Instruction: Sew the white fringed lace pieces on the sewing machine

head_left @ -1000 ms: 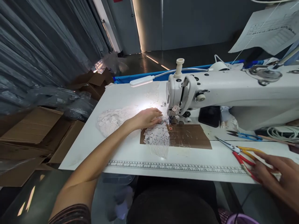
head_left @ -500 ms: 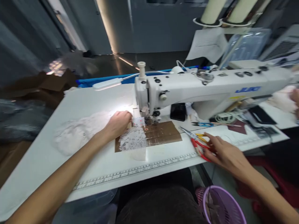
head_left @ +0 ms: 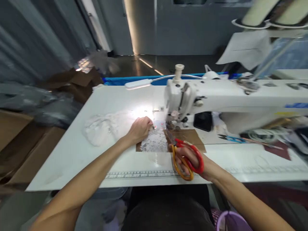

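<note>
I press my left hand flat, fingers closed down on the white lace lying on the tabletop beside the sewing machine, while my right hand grips the red-and-orange scissors, tips best kept low and near the presser foot

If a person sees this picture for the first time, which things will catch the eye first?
First the red and orange scissors, held in the right hand at the table's near edge, blades pointing at the white lace. Next, the left hand pressing that lace beside the white sewing machine, under bright lamp light.
</note>
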